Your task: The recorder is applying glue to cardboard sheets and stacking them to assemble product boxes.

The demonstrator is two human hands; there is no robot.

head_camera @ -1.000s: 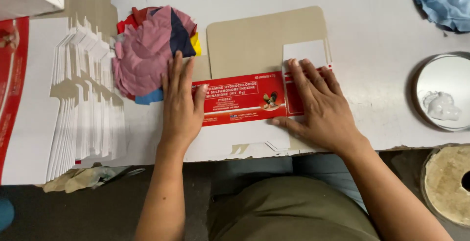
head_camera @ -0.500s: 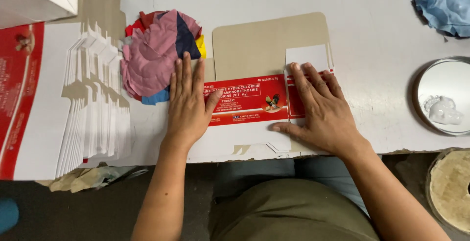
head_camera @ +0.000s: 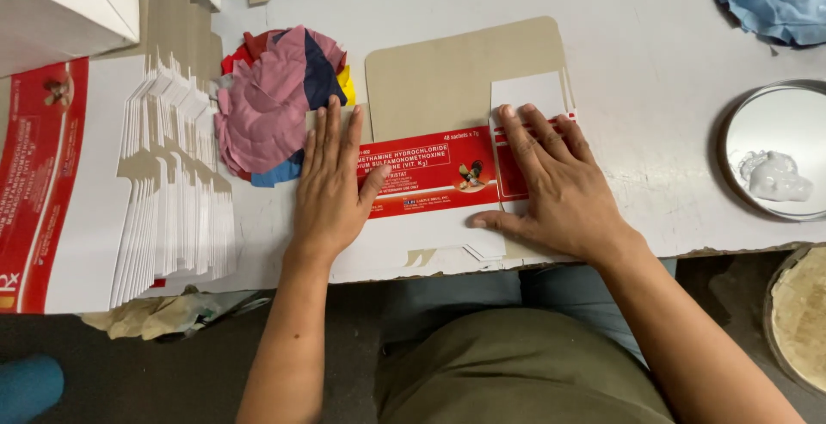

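The flat red and white box (head_camera: 434, 174) lies in the middle of my desk (head_camera: 654, 54), on top of a plain brown card (head_camera: 456, 80). I am pressing it flat, and I think this is the step where a fold gets squashed down. My left hand (head_camera: 331, 187) lies open and flat on the box's left end. My right hand (head_camera: 559, 187) lies open and flat on its right end, fingers spread. Neither one grips anything. At 9 o'clock from the box is a fanned stack of flat boxes (head_camera: 168, 183). At 10 o'clock is a bundle of coloured rags (head_camera: 267, 105). At 3 o'clock sits a round tin with white paste (head_camera: 774, 153). Next, I guess both palms need a firm, even push.
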